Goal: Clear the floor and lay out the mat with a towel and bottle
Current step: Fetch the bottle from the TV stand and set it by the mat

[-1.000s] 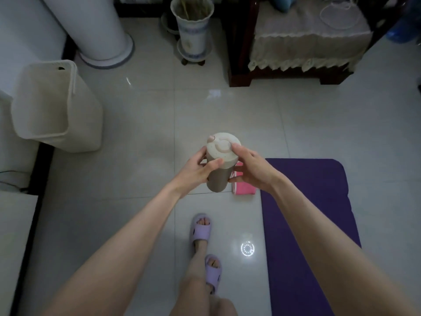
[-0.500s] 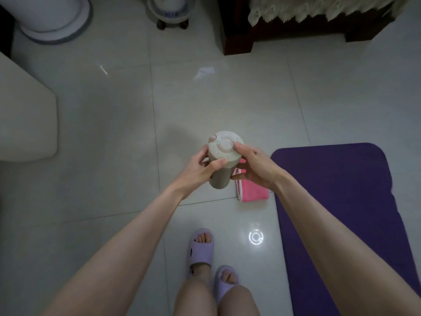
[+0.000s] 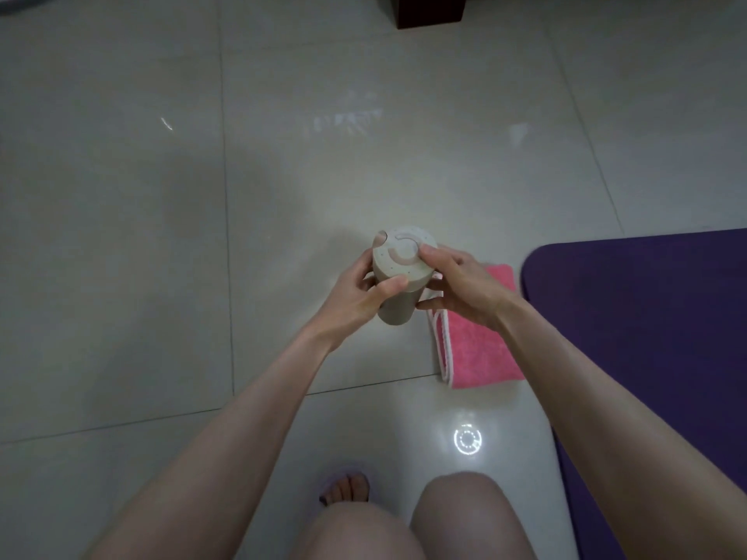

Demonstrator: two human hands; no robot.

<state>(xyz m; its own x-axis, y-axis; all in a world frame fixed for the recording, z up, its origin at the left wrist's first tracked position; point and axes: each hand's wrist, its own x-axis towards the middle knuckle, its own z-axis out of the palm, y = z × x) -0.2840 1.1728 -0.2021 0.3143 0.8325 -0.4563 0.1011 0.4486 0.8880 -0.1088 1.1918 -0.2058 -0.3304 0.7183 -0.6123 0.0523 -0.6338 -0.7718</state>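
Note:
A beige bottle (image 3: 398,276) with a round speckled lid is held upright above the floor in the middle of the view. My left hand (image 3: 355,301) grips its body from the left. My right hand (image 3: 461,289) holds its right side, with fingertips on the lid's edge. A folded pink towel (image 3: 477,345) lies on the tiles just right of the bottle, partly under my right wrist. The purple mat (image 3: 646,337) lies flat at the right, beside the towel.
Pale glossy floor tiles (image 3: 161,236) fill the left and far side. A dark wooden furniture leg (image 3: 430,10) stands at the top edge. My knees and a foot in a slipper (image 3: 345,489) are at the bottom. A ring light reflection (image 3: 467,439) shines near the towel.
The view has tilted down and closer to the floor; my knees have come into view. The bin, vase and chair have left the frame. Both hands keep hold of the bottle.

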